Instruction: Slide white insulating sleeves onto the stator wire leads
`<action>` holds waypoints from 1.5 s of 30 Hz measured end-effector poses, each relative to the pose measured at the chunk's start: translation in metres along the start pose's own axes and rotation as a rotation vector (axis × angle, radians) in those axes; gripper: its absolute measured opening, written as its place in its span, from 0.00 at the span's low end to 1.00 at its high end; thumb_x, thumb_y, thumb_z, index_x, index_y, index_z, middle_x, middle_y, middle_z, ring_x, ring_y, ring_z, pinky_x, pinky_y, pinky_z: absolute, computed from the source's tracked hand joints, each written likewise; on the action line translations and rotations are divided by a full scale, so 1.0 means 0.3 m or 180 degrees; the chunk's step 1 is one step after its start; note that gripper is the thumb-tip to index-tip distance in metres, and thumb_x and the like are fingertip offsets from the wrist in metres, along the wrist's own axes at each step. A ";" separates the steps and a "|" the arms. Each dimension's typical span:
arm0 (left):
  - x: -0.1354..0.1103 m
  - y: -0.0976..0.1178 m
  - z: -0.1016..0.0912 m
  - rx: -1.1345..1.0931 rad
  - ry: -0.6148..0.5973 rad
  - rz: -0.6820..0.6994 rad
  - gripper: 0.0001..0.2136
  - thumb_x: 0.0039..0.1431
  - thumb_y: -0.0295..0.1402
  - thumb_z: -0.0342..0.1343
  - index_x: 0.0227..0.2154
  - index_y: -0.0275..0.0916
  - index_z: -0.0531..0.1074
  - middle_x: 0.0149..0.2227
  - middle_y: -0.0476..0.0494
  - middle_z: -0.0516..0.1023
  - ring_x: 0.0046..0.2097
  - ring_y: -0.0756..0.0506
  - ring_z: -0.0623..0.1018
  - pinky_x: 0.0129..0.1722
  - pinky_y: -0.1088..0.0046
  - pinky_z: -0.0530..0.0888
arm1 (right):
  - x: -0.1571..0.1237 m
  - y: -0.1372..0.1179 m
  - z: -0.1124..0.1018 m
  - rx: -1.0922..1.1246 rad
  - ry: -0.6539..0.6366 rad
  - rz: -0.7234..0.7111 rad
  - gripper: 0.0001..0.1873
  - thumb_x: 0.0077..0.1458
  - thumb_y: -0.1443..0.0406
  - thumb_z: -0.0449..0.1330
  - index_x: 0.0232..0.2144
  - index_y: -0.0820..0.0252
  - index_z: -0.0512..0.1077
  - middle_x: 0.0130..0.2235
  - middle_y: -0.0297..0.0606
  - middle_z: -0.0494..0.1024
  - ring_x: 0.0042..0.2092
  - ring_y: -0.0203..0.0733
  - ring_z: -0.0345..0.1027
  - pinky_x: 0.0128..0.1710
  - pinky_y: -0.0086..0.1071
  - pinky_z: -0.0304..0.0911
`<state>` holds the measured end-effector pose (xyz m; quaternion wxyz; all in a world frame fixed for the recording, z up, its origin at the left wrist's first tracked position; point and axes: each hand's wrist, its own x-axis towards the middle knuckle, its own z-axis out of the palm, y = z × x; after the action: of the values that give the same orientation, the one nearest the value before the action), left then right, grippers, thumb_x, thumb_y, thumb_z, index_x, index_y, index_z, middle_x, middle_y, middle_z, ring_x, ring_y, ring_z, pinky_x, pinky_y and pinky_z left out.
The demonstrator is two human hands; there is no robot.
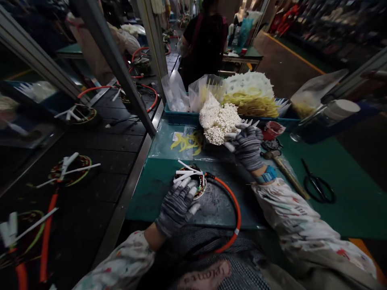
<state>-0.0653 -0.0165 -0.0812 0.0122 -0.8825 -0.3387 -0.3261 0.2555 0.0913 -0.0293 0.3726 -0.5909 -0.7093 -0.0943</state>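
Note:
My left hand [177, 206], in a grey striped glove with white fingertips, lies over the near left side of a ring-shaped wound coil [200, 190]. Its fingers are stretched out, the thumb apart. White sleeve tubes [185, 173] stick out of the coil, and an orange cable [235, 201] curves from it toward my body. My right hand [249, 148], gloved alike, reaches to the right side of a bundle of thin white tubes [220, 123]. Its visible fingertips are apart at the bundle's edge; the others are partly hidden.
Behind the bundle, a blue tray [178, 117] holds plastic bags and yellow strips [250, 104]. To the right lie a hammer [286, 171], black scissors [317, 187] and a clear jar [332, 114]. More coils [75, 171] sit on the conveyor [99, 201] at left. Co-workers stand beyond.

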 end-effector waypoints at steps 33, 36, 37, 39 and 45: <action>-0.004 -0.037 0.056 -0.0246 -0.0106 -0.0349 0.12 0.62 0.44 0.66 0.40 0.43 0.77 0.42 0.43 0.85 0.48 0.38 0.84 0.66 0.47 0.72 | -0.504 -0.408 -0.218 0.2886 -0.2350 0.1315 0.21 0.70 0.52 0.58 0.27 0.49 0.81 0.22 0.33 0.79 0.30 0.46 0.80 0.52 0.47 0.80; 0.007 -0.036 0.048 -0.0347 -0.0081 -0.0231 0.10 0.64 0.42 0.64 0.43 0.44 0.77 0.44 0.45 0.86 0.51 0.39 0.84 0.68 0.48 0.70 | -0.467 -0.398 -0.104 0.2301 -0.1721 0.0963 0.12 0.64 0.51 0.65 0.43 0.47 0.84 0.40 0.40 0.87 0.42 0.51 0.83 0.50 0.49 0.79; 0.011 -0.035 0.045 -0.0401 -0.0062 -0.0200 0.09 0.64 0.40 0.63 0.44 0.44 0.78 0.46 0.45 0.86 0.52 0.40 0.84 0.69 0.48 0.69 | -0.442 -0.391 -0.063 0.2116 -0.1540 0.0822 0.13 0.65 0.51 0.64 0.45 0.47 0.84 0.43 0.41 0.88 0.44 0.52 0.83 0.50 0.49 0.79; 0.017 -0.033 0.041 -0.0476 -0.0010 -0.0216 0.08 0.65 0.39 0.63 0.43 0.43 0.78 0.47 0.45 0.87 0.54 0.40 0.84 0.68 0.48 0.69 | -0.378 -0.377 0.007 0.1771 -0.1510 0.0606 0.15 0.68 0.53 0.62 0.47 0.50 0.84 0.44 0.42 0.88 0.43 0.52 0.83 0.47 0.45 0.78; 0.018 -0.032 0.041 -0.0535 -0.0069 -0.0420 0.08 0.63 0.41 0.65 0.37 0.43 0.80 0.44 0.44 0.88 0.50 0.40 0.85 0.66 0.47 0.72 | -0.228 -0.392 0.080 0.1627 -0.2311 0.0241 0.11 0.64 0.57 0.65 0.41 0.54 0.85 0.35 0.39 0.88 0.34 0.46 0.79 0.37 0.36 0.73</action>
<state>-0.0612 -0.0028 -0.0895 -0.0870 -0.8597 -0.3676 -0.3439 0.1402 0.0191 -0.0540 0.2367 -0.5001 -0.7725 0.3114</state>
